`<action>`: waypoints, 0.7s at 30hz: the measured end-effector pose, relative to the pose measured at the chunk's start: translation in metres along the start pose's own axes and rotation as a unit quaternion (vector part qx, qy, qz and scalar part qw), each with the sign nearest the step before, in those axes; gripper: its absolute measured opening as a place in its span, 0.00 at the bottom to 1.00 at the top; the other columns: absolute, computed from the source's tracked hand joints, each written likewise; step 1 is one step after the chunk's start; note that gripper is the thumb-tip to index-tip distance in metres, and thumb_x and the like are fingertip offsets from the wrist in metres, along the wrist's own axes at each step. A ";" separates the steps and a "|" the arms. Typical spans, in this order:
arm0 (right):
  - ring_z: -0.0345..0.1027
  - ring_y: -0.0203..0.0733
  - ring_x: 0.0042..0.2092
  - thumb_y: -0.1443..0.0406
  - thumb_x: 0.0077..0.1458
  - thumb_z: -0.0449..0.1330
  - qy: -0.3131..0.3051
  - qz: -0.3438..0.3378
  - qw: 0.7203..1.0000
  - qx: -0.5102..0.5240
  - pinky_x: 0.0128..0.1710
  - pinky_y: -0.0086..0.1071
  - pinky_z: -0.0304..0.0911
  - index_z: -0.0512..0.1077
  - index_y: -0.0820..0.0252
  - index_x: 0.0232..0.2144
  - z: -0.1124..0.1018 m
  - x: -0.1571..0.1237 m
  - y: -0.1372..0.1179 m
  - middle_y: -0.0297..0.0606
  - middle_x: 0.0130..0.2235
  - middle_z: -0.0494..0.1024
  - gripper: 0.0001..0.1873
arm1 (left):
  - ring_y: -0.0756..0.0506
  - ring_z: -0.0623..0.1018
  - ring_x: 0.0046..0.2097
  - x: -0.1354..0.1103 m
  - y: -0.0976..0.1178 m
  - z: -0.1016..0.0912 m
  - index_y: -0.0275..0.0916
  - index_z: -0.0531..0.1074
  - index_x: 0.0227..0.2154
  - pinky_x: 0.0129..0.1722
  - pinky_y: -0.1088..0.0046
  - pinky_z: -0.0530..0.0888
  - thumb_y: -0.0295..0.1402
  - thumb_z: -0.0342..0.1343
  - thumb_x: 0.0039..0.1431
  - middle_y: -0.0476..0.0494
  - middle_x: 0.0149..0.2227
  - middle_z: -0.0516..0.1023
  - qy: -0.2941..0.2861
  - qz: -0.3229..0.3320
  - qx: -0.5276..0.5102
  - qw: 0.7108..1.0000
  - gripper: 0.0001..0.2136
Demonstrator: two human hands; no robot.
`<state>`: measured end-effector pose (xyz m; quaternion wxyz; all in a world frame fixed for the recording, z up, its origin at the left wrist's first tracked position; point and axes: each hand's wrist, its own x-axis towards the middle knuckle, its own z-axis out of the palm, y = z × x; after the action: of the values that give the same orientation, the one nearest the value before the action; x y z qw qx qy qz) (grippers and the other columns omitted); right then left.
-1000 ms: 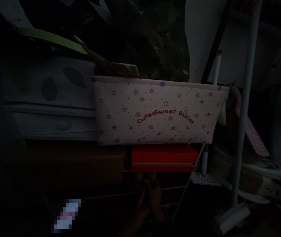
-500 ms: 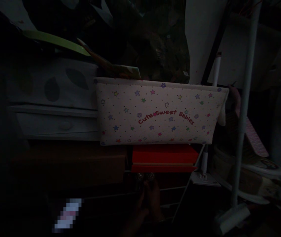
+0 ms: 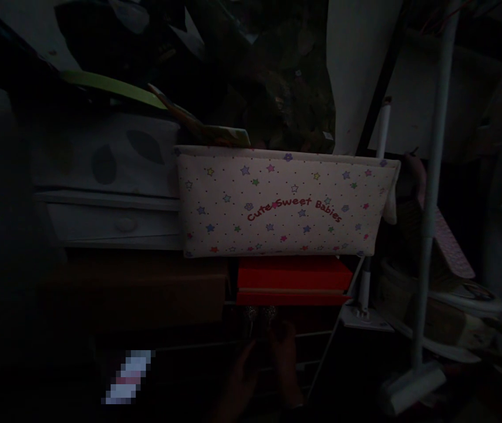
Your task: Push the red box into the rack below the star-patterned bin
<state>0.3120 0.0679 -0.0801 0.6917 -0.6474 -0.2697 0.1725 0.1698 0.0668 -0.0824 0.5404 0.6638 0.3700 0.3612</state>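
Note:
The scene is very dark. A pair of glittery shoes [image 3: 259,314] stands side by side on a rack, just under a red box; only their sparkling upper parts show clearly. My left hand [image 3: 241,373] is just below the pair, its thumb and fingers apart and nothing visible in it. To its right, my right hand [image 3: 285,358] is raised with loosely curved fingers, close under the right shoe but seemingly apart from it. No object shows between its fingers either.
Above the shoes are the red box [image 3: 292,276] and a white star-print fabric bin [image 3: 233,194]. A brown box [image 3: 140,291] and white drawer [image 3: 114,223] lie left. A pale long-handled mop [image 3: 429,229] leans at right, near more shoes [image 3: 444,329].
Both hands have drawn down from the glittery shoes and moved apart from each other. The shoes remain on the rack. The view has shifted slightly.

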 end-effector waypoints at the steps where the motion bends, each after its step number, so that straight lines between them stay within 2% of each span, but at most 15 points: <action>1: 0.71 0.50 0.42 0.52 0.35 0.64 0.010 0.004 1.000 0.004 0.42 0.37 0.65 0.67 0.57 0.35 -0.005 -0.004 -0.007 0.42 0.37 0.76 0.24 | 0.39 0.68 0.59 -0.005 0.004 -0.005 0.31 0.68 0.54 0.61 0.60 0.60 0.32 0.52 0.47 0.32 0.58 0.69 0.024 0.006 0.024 0.999 0.28; 3: 0.71 0.47 0.38 0.51 0.35 0.63 0.019 0.004 1.000 0.017 0.38 0.35 0.65 0.67 0.56 0.33 -0.014 -0.018 -0.024 0.38 0.33 0.76 0.23 | 0.39 0.72 0.54 -0.019 0.015 -0.017 0.35 0.72 0.49 0.58 0.61 0.65 0.37 0.54 0.49 0.34 0.52 0.74 0.063 0.000 0.023 0.998 0.23; 5: 0.69 0.43 0.33 0.50 0.37 0.64 -0.001 0.017 0.998 0.057 0.33 0.33 0.65 0.67 0.57 0.33 -0.022 -0.038 -0.044 0.35 0.29 0.74 0.23 | 0.41 0.75 0.50 -0.035 0.032 -0.031 0.38 0.72 0.47 0.52 0.63 0.70 0.43 0.56 0.49 0.38 0.47 0.77 0.080 -0.029 -0.050 0.995 0.22; 7: 0.64 0.37 0.25 0.51 0.38 0.66 -0.064 0.065 0.985 0.149 0.24 0.29 0.61 0.68 0.56 0.34 -0.031 -0.063 -0.067 0.29 0.24 0.70 0.22 | 0.43 0.77 0.43 -0.054 0.052 -0.047 0.41 0.71 0.49 0.43 0.67 0.74 0.44 0.57 0.50 0.43 0.42 0.77 0.076 -0.064 -0.177 0.979 0.23; 10: 0.49 0.27 0.16 0.55 0.43 0.67 -0.203 0.096 0.924 0.311 0.15 0.22 0.46 0.69 0.50 0.45 -0.048 -0.099 -0.109 0.22 0.20 0.62 0.26 | 0.52 0.74 0.28 -0.087 0.084 -0.074 0.48 0.68 0.52 0.33 0.75 0.72 0.38 0.60 0.50 0.53 0.27 0.73 0.076 -0.067 -0.365 0.925 0.24; 11: 0.43 0.25 0.14 0.55 0.45 0.67 -0.253 0.100 0.896 0.351 0.13 0.21 0.43 0.66 0.46 0.51 -0.055 -0.108 -0.124 0.20 0.18 0.59 0.30 | 0.54 0.69 0.23 -0.099 0.094 -0.083 0.50 0.65 0.56 0.27 0.78 0.70 0.36 0.61 0.50 0.55 0.22 0.68 0.053 -0.045 -0.410 0.909 0.28; 13: 0.39 0.25 0.14 0.57 0.42 0.69 -0.332 0.095 0.846 0.406 0.13 0.21 0.44 0.57 0.41 0.59 -0.071 -0.121 -0.153 0.18 0.17 0.55 0.43 | 0.56 0.58 0.16 -0.119 0.111 -0.101 0.57 0.58 0.59 0.18 0.81 0.61 0.35 0.62 0.48 0.60 0.16 0.56 0.010 -0.017 -0.468 0.884 0.34; 15: 0.39 0.26 0.13 0.58 0.39 0.71 -0.380 0.078 0.811 0.437 0.14 0.21 0.47 0.48 0.37 0.62 -0.087 -0.130 -0.180 0.16 0.15 0.53 0.52 | 0.57 0.51 0.16 -0.137 0.124 -0.117 0.64 0.51 0.60 0.17 0.83 0.58 0.37 0.61 0.50 0.61 0.15 0.50 -0.027 0.033 -0.501 0.864 0.36; 19: 0.38 0.26 0.13 0.58 0.40 0.71 -0.422 0.042 0.771 0.475 0.15 0.21 0.49 0.41 0.30 0.62 -0.109 -0.143 -0.214 0.14 0.12 0.46 0.56 | 0.56 0.48 0.13 -0.159 0.135 -0.142 0.66 0.43 0.61 0.14 0.84 0.57 0.46 0.60 0.50 0.63 0.11 0.48 -0.122 0.188 -0.513 0.829 0.40; 21: 0.36 0.26 0.12 0.58 0.40 0.71 -0.435 0.035 0.757 0.487 0.15 0.21 0.48 0.40 0.28 0.62 -0.115 -0.150 -0.220 0.13 0.11 0.43 0.56 | 0.56 0.47 0.10 -0.164 0.133 -0.150 0.65 0.40 0.62 0.12 0.84 0.57 0.51 0.59 0.48 0.65 0.09 0.48 -0.128 0.213 -0.494 0.833 0.42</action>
<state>0.2373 -0.1348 0.1134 0.7152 -0.0877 -0.3982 0.5677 -0.0250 -0.0292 0.0592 0.7486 0.4115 -0.0805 0.5136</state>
